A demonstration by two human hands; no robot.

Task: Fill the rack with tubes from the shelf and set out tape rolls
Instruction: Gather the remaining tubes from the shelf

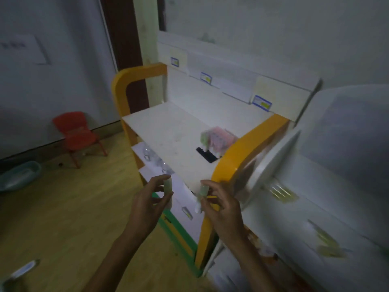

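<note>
Two hands each hold a small tube in front of a shelf unit.

The left hand (147,202) pinches a pale green capped tube (168,185); the right hand (223,207) pinches another green-capped tube (203,193), both upright, probably ready for the blurred pink tube rack (219,139) on the white shelf top (168,127) beyond the right hand.

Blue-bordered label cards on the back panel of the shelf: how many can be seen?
3. One at the left, one in the middle, one at the right of the back panel. None appears hidden.
</note>
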